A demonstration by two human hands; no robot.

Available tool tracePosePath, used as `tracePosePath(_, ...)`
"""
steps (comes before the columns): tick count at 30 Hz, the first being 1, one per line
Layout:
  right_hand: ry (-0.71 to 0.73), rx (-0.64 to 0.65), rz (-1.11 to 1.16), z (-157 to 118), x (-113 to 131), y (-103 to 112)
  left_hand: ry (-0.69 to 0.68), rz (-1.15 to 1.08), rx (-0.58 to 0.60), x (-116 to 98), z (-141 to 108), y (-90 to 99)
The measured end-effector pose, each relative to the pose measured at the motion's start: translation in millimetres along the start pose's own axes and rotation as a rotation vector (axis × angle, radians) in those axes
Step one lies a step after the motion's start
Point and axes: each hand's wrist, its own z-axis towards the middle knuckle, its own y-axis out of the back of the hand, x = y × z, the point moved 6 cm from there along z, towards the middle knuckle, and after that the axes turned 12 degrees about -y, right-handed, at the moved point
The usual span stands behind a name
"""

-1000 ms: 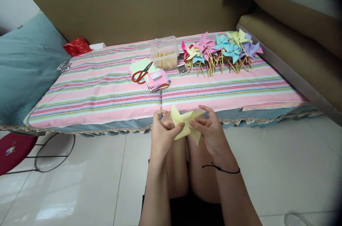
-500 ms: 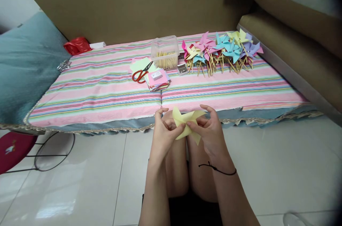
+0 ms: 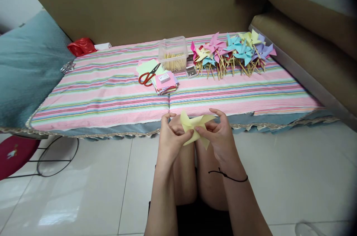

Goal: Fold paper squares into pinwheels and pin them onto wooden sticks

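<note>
**A:** What is being held, and where is it?

**B:** A pale yellow paper pinwheel head (image 3: 195,129), its pointed blades folded in toward the middle. It sits above the person's bare knees, just in front of the edge of a low striped sofa seat (image 3: 111,94), clear of any surface.

**A:** Why held that way?

**B:** It looks as though the folded points need pinning at the centre, so both thumbs meet there while the other fingers support the paper from behind. Held in the air, the blades are not crushed.

**A:** Describe the hands.

**B:** The left hand (image 3: 170,137) is closed on the paper's left side, thumb on the front, fingers curled behind. The right hand (image 3: 220,135) pinches the middle and right side, forefinger arched over the top blade. Both forearms rise from the lap, and the right wrist wears a thin black cord (image 3: 227,176).

**A:** What lies around?

**B:** On the seat, well apart from the hands: red-handled scissors (image 3: 147,76) resting on a stack of coloured paper squares (image 3: 165,83), a clear tub of wooden sticks (image 3: 173,54) just behind, and to its right a heap of finished pinwheels (image 3: 231,52) in pink, blue, yellow and purple. A red bag (image 3: 81,46) sits at the far left, and a teal cushion (image 3: 25,72) beside it.
</note>
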Motion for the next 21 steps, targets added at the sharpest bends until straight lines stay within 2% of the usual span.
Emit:
tracePosePath(14, -0.03, 0.029, 0.001, -3.8, 4.6, -2.3, -0.022, -0.005, 0.022, -1.3, 0.6, -0.8)
tracePosePath(21, -0.05, 0.048, 0.017, -0.4, -1.7, -1.2, 0.006, -0.042, 0.029, -2.7, 0.5, -0.7)
